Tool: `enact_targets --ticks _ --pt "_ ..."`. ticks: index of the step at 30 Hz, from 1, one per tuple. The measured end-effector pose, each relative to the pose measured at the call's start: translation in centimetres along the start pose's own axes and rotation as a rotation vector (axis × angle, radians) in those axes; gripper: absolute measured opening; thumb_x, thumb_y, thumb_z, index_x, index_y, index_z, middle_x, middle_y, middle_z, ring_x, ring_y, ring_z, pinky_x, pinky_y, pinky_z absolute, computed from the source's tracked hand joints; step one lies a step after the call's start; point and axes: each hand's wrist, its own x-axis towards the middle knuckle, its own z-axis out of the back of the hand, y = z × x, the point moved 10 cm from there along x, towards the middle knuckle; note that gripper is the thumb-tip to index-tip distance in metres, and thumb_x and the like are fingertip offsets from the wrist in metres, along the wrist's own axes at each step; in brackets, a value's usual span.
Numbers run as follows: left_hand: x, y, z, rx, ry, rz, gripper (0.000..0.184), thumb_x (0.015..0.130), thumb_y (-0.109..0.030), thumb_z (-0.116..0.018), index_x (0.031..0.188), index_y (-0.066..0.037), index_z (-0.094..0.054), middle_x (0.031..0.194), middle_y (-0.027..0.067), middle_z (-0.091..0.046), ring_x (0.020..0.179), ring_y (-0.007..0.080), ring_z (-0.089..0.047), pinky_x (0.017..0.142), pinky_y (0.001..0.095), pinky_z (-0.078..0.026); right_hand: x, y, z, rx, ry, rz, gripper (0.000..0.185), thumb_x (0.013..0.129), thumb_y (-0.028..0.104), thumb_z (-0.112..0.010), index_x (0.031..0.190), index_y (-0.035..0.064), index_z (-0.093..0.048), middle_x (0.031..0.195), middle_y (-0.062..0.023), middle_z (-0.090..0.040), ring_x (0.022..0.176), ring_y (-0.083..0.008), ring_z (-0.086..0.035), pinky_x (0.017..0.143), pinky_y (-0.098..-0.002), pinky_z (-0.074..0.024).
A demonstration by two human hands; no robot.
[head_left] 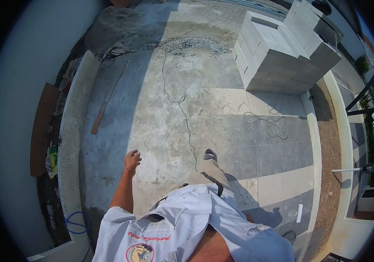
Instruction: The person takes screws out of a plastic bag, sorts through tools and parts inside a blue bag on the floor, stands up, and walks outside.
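Note:
My left hand (132, 160) hangs out ahead of my body on the left, over the bare concrete floor (152, 131). Its fingers are loosely bent and apart, and nothing shows in them. My right hand cannot be made out; only a small patch of skin shows beside the light shirt (195, 209) on the right. One dark shoe (210, 154) is forward on the floor, near the end of a thin dark cable (187, 124) that runs away up the concrete.
Pale blocks (278, 56) are stacked at the back right, with gravel (195, 45) left of them. A wooden strip (108, 98) lies on the left. Looped cable (272, 126) rests on grey tiles (274, 159). Low walls (71, 131) edge both sides; a blue hose (77, 225) is lower left.

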Motion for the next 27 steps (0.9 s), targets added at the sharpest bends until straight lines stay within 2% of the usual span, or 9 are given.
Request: enact_targets --ticks 5,11,12,13,17,19,21,23,27 --pt "11.2 -7.8 -7.2 -0.045 -0.037 -0.01 0.058 0.095 -0.027 -0.064 0.143 0.002 -0.051 0.127 0.0192 -0.065 0.103 0.0306 -0.068 0.086 0.0422 -0.054 7.8 13.9 5.1 0.003 -0.023 0.108 0.042 0.078 0.035 -0.076 0.094 -0.0039 -0.074 0.094 -0.0191 -0.074 0.082 -0.0295 -0.07 0.075 -0.043 -0.0536" --pt "12.5 1.0 -19.3 0.139 0.193 0.484 0.058 0.091 -0.029 -0.07 0.141 -0.002 -0.056 0.126 0.0149 -0.068 0.099 0.0335 -0.069 0.081 0.0461 -0.055 15.3 32.4 18.3 0.238 -0.017 0.107 0.036 0.078 0.03 -0.076 0.091 -0.003 -0.074 0.093 -0.0162 -0.073 0.081 -0.0256 -0.068 0.075 -0.0408 -0.0524" --pt "12.6 0.3 -20.6 0.331 0.28 0.403 0.054 0.089 -0.028 -0.071 0.136 -0.001 -0.061 0.121 0.0165 -0.07 0.1 0.0321 -0.07 0.082 0.0436 -0.056 15.9 36.6 21.4 0.32 -0.039 0.106 0.035 0.078 0.03 -0.076 0.09 -0.0028 -0.074 0.092 -0.0157 -0.073 0.081 -0.025 -0.067 0.075 -0.0405 -0.0522" --pt "15.0 3.4 -21.4 0.325 0.309 0.273 0.05 0.087 -0.026 -0.072 0.13 -0.002 -0.066 0.115 0.0166 -0.073 0.102 0.0281 -0.07 0.083 0.0396 -0.056 17.0 40.6 24.5 0.355 -0.067 0.134 0.034 0.078 0.029 -0.076 0.09 -0.0027 -0.074 0.092 -0.0153 -0.073 0.08 -0.0243 -0.067 0.075 -0.0401 -0.052" --pt "18.2 -0.9 -23.0 0.13 0.354 0.083 0.04 0.086 -0.02 -0.069 0.122 -0.003 -0.071 0.115 0.0165 -0.072 0.102 0.0277 -0.071 0.08 0.0383 -0.057 22.5 57.7 39.4 0.159 -0.308 0.513 0.021 0.083 0.021 -0.073 0.088 0.0008 -0.074 0.077 -0.0064 -0.068 0.066 -0.0161 -0.06 0.061 -0.0344 -0.0469" --pt "22.0 -1.6 -25.3 1.024 0.502 -0.56 0.039 0.087 -0.02 -0.068 0.122 -0.003 -0.07 0.116 0.0169 -0.071 0.101 0.0303 -0.071 0.079 0.0414 -0.057 23.7 64.7 44.5 0.158 -0.347 0.555 0.021 0.083 0.021 -0.073 0.088 0.0003 -0.074 0.077 -0.0062 -0.068 0.066 -0.0157 -0.06 0.06 -0.0346 -0.0467" --pt "26.8 -1.4 -23.1 0.186 0.229 0.324 0.039 0.089 -0.023 -0.068 0.123 -0.004 -0.068 0.115 0.015 -0.068 0.098 0.0341 -0.07 0.076 0.0475 -0.056 27.8 70.0 48.7 0.123 -0.385 0.569 0.022 0.082 0.021 -0.073 0.088 -0.0001 -0.074 0.077 -0.0062 -0.067 0.066 -0.0158 -0.06 0.06 -0.0348 -0.0466" --pt "31.7 -3.9 -23.5 -0.08 0.018 0.644 0.039 0.09 -0.024 -0.067 0.124 -0.005 -0.067 0.113 0.014 -0.068 0.097 0.0348 -0.069 0.076 0.0498 -0.056 28.6 75.2 50.2 0.203 -0.447 0.525 0.024 0.083 0.022 -0.073 0.089 -0.0011 -0.074 0.079 -0.007 -0.068 0.066 -0.0167 -0.06 0.06 -0.0357 -0.0469" --pt "44.1 -16.4 -25.4 -0.092 -0.086 0.673 0.043 0.091 -0.026 -0.067 0.128 -0.004 -0.064 0.115 0.0155 -0.067 0.099 0.0364 -0.069 0.079 0.0501 -0.055 33.0 78.9 47.7 0.234 -0.286 0.298 0.029 0.083 0.027 -0.072 0.093 -0.0007 -0.075 0.079 -0.0092 -0.068 0.066 -0.0188 -0.06 0.062 -0.0376 -0.0484"
